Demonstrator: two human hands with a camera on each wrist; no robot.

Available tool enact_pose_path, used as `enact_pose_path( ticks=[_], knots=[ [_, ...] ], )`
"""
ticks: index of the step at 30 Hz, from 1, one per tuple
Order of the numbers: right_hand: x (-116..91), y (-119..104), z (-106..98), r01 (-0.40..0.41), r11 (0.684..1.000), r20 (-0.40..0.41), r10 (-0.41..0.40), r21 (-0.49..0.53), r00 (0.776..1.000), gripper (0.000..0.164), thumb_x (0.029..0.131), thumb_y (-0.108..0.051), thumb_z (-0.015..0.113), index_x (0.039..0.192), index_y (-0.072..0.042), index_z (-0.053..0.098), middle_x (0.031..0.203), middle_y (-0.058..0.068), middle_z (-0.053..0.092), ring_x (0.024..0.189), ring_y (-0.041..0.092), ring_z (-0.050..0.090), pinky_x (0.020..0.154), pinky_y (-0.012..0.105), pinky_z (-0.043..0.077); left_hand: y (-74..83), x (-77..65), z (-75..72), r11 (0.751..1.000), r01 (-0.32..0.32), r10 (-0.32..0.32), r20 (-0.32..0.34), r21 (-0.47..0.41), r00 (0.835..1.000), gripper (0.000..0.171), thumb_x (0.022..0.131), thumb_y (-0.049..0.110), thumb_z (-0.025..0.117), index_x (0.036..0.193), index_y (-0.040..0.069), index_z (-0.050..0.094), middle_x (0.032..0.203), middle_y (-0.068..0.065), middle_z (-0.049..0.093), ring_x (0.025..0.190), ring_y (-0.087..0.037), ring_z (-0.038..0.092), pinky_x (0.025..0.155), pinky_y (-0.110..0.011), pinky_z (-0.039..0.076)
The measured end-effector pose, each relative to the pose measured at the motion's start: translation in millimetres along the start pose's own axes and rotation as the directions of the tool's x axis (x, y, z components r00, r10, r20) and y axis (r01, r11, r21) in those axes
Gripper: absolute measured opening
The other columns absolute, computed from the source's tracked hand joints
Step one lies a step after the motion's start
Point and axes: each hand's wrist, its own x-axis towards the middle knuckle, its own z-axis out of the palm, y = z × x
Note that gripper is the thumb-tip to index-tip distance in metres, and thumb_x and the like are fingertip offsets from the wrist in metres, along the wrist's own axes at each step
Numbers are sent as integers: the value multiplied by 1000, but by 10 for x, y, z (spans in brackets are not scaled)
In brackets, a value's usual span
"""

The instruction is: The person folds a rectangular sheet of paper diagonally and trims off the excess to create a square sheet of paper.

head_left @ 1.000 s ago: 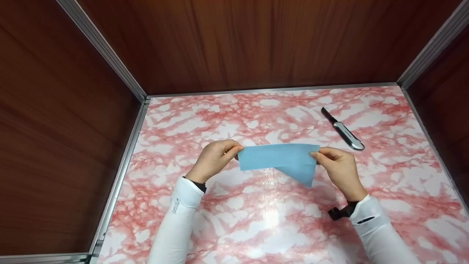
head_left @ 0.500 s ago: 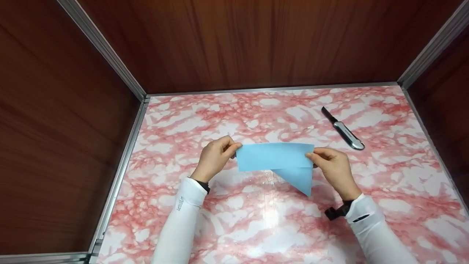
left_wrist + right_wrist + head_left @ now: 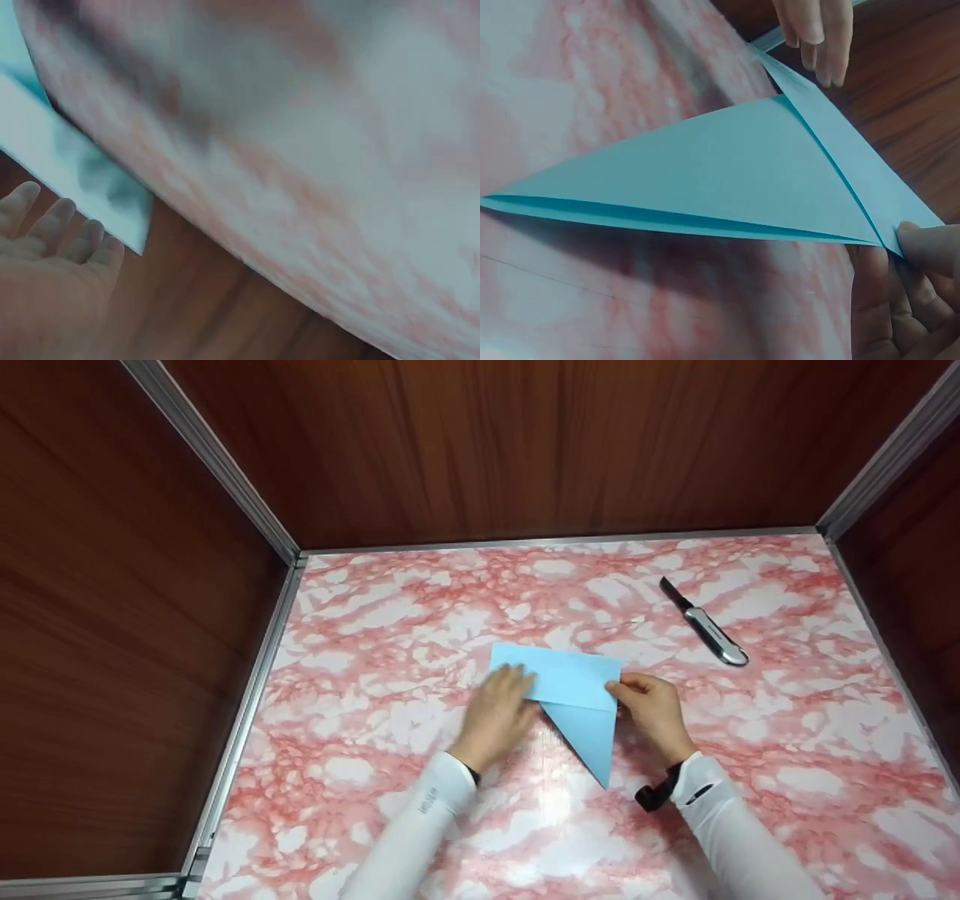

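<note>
A sheet of light blue paper (image 3: 570, 679) is folded into an upper band with a triangular flap (image 3: 589, 735) pointing down toward the person. My right hand (image 3: 651, 709) pinches the right end of the band between thumb and fingers; the right wrist view shows the thumb on top and fingers beneath. Over the left part of the band is my left hand (image 3: 495, 716), blurred, fingers extended. In the left wrist view, the left hand's fingers (image 3: 56, 225) are spread, palm toward the camera, beside the paper's edge. The layered flap (image 3: 697, 172) gapes slightly along one side in the right wrist view.
A utility knife (image 3: 712, 634) with a grey and black handle lies at the back right, its dark end pointing away to the left. The table (image 3: 360, 660) has a red and white marbled top. Brown wood-grain panels (image 3: 555, 450) in metal frames stand behind and at the sides.
My left hand has let go of the paper's left end and moved right and nearer, over the band. The right hand shifted left with the paper, whose triangular flap now shows more fully.
</note>
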Motion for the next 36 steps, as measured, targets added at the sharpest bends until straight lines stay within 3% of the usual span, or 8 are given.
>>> enact_pose_path(
  ticks=[4, 9, 20, 26, 30, 32, 34, 36],
  knots=[
    [43, 106, 64, -24, 999, -6, 24, -24, 1000, 33, 96, -20, 75, 116, 6, 73, 94, 13, 76, 71, 12, 70, 66, 33, 61, 284, -81, 330, 994, -86, 71, 203, 66, 977, 64, 106, 43, 51, 161, 15, 35, 167, -13, 25, 154, -33, 19, 124, -45, 13],
    [85, 198, 84, -28, 995, -19, 26, -94, 999, 30, 95, -17, 75, 114, 6, 75, 93, 15, 76, 69, 11, 70, 63, 27, 59, 485, -129, 534, 993, -67, 30, 331, 101, 943, 74, 106, 56, 42, 166, 19, 18, 171, -10, 8, 157, -28, 5, 125, -43, 7],
    [138, 286, 57, -11, 979, 20, 16, -203, 1000, 31, 96, -20, 73, 115, 5, 74, 96, 17, 76, 72, 17, 71, 63, 25, 57, 602, -131, 630, 988, -22, -35, 362, 153, 931, 75, 106, 60, 38, 166, 20, 17, 171, -11, 7, 157, -29, 3, 124, -46, 7],
    [157, 274, 38, 33, 950, 27, -26, -312, 999, 34, 96, -23, 73, 119, 2, 74, 100, 15, 75, 80, 19, 70, 69, 27, 56, 622, -141, 657, 984, -19, -46, 353, 179, 934, 75, 106, 61, 35, 166, 20, 18, 171, -11, 8, 157, -30, 4, 124, -48, 7],
    [167, 271, 23, 126, 903, 41, -120, -410, 992, 39, 96, -18, 73, 129, 2, 68, 102, 14, 71, 88, 26, 65, 79, 39, 52, 624, -144, 665, 978, -21, -53, 347, 207, 936, 75, 106, 63, 34, 166, 21, 17, 171, -11, 8, 157, -30, 4, 124, -50, 5],
    [173, 278, 20, 199, 859, 58, -194, -472, 979, 48, 94, -15, 74, 138, 2, 61, 108, 16, 66, 93, 30, 62, 84, 46, 50, 628, -145, 666, 976, -24, -53, 344, 216, 938, 75, 106, 63, 34, 166, 21, 18, 171, -11, 9, 157, -30, 5, 124, -51, 5],
    [185, 285, 23, 296, 783, 101, -290, -547, 952, 59, 91, -10, 76, 145, 1, 54, 118, 20, 62, 103, 37, 59, 90, 52, 48, 631, -145, 667, 975, -26, -52, 341, 221, 938, 75, 106, 63, 34, 166, 21, 19, 171, -11, 10, 157, -30, 6, 124, -51, 6],
    [199, 286, 24, 395, 674, 170, -377, -624, 911, 66, 89, -6, 77, 149, 1, 50, 132, 24, 57, 117, 41, 55, 99, 56, 44, 638, -138, 663, 975, -25, -54, 343, 223, 938, 75, 105, 63, 35, 166, 21, 19, 171, -10, 10, 157, -30, 6, 124, -52, 6]
  ],
)
